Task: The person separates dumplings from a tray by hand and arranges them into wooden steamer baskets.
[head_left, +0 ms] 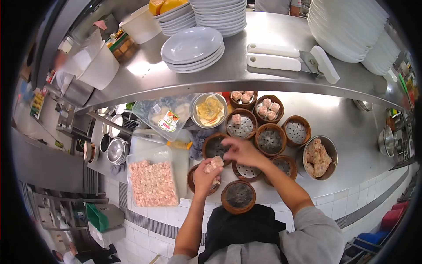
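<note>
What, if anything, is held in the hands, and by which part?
The left hand cups pink meat by its left side; the right hand is blurred, its hold unclear.

Label [169, 121] on clear plastic container [147, 107], its print illegible

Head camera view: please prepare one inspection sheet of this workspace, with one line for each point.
Surface: metal counter, beneath a raised metal shelf.
Job's things: round baskets, at least three holding dumplings; plastic tray of pink meat pieces; metal bowl with meat mixture.
Clutter: dark cloth and labelled plastic box, left of the baskets.
Hands: left hand holds pink lumps; right hand, blurred, is above the baskets, contents unclear.
Cables: nothing seen.
Surroundings: stacked plates and white-handled tools on the shelf.
</note>
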A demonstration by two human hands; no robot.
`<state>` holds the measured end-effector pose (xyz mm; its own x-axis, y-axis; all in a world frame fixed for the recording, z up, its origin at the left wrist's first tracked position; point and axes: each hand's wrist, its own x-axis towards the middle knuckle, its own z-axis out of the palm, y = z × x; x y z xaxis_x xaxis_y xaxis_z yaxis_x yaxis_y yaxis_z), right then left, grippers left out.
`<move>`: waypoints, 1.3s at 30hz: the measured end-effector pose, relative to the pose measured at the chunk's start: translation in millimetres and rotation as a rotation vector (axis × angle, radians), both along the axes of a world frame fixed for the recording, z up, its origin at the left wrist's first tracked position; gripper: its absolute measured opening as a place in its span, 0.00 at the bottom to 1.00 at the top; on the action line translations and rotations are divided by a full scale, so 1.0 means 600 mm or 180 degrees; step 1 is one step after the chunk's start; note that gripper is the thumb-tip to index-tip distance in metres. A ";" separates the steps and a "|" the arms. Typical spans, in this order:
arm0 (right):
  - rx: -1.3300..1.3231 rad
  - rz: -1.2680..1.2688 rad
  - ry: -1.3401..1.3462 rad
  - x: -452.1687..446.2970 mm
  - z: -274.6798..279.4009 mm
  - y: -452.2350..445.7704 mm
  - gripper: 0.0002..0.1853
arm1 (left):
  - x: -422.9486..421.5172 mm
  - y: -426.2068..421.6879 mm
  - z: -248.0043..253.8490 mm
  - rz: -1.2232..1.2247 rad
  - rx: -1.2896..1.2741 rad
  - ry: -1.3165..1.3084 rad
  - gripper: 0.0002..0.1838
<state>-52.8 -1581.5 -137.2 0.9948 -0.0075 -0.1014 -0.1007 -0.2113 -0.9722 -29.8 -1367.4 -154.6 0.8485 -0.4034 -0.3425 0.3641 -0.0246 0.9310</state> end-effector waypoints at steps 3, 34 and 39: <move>-0.0275 0.0088 -0.0477 -0.032 -0.004 0.033 0.25 | 0.000 -0.040 0.009 -0.0300 0.0251 -0.0471 0.24; -0.0505 -0.0582 -0.0648 -0.047 -0.031 -0.001 0.26 | 0.008 -0.095 -0.002 0.0203 -0.1213 0.0458 0.23; 0.1440 0.0057 0.0316 -0.044 -0.025 -0.045 0.26 | 0.026 -0.066 -0.028 -0.0433 -0.2360 0.1727 0.21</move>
